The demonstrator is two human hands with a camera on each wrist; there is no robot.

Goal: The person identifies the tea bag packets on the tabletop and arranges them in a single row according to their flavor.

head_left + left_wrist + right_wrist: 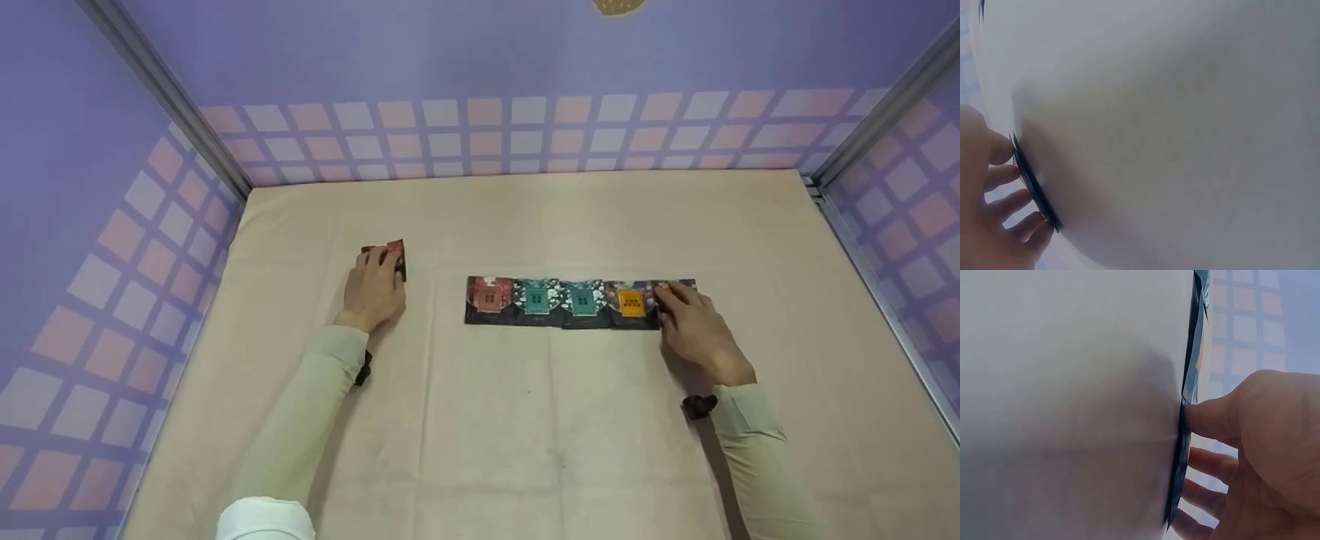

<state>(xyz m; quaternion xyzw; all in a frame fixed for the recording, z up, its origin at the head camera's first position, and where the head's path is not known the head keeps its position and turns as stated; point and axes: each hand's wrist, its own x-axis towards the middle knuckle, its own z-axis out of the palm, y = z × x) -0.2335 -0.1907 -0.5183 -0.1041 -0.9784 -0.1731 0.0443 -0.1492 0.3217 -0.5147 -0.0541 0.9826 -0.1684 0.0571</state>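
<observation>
My left hand (pixel 373 290) holds a dark sachet with a red print (pixel 396 251) at the left of the cloth, its fingers over the sachet's face. In the left wrist view this sachet (pixel 1036 188) shows edge-on, thumb at one end and fingertips along it. My right hand (pixel 696 328) grips the dark sachet (pixel 686 285) at the right end of a row, hiding most of it. Its thumb (pixel 1213 417) is at the side by the neighbouring sachet. Leftward in the row are an orange-window sachet (pixel 631 304), two teal-window sachets (pixel 583 301) and a red-window sachet (pixel 489 300).
A pale cloth (pixel 495 420) covers the table, with light creases. Purple walls with pink and white checks (pixel 525 131) stand at the back and both sides, framed by grey metal posts (pixel 172 97). The sachets in the row lie edge to edge or slightly overlapping.
</observation>
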